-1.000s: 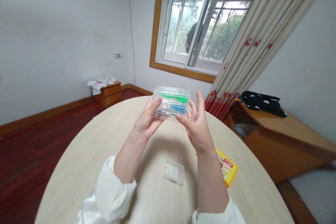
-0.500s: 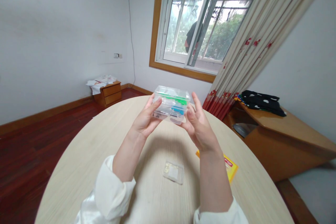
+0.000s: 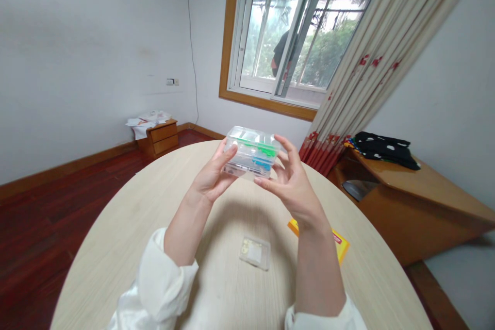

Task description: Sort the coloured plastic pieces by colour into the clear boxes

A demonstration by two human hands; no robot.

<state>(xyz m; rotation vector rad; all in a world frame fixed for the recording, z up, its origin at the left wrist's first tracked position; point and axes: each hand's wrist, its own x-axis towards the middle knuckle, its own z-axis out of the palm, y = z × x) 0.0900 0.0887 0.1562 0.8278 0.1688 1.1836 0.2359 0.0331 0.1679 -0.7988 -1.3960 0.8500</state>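
A clear plastic box (image 3: 247, 147) with green and blue pieces inside is held up above the far part of the round table (image 3: 127, 247). Its left end is gripped by my left hand (image 3: 211, 178), thumb across the near side. My right hand (image 3: 290, 178) holds the right end, thumb at the lower edge and index finger by the top corner. Below, on the tabletop, lies a small flat clear case (image 3: 254, 252) with pale contents. A yellow flat packet or booklet (image 3: 342, 249) lies partly hidden under my right forearm.
A wooden desk (image 3: 425, 191) with folded black cloth (image 3: 382, 150) stands at the right. Beside the left wall is a small drawer cabinet (image 3: 164, 139) topped with papers. A patterned curtain (image 3: 371, 56) hangs by the window, and a dark figure shows behind the glass.
My right thumb has moved to the box's lower edge, and my right index finger has come in against its top right corner. The left hand keeps its grip.
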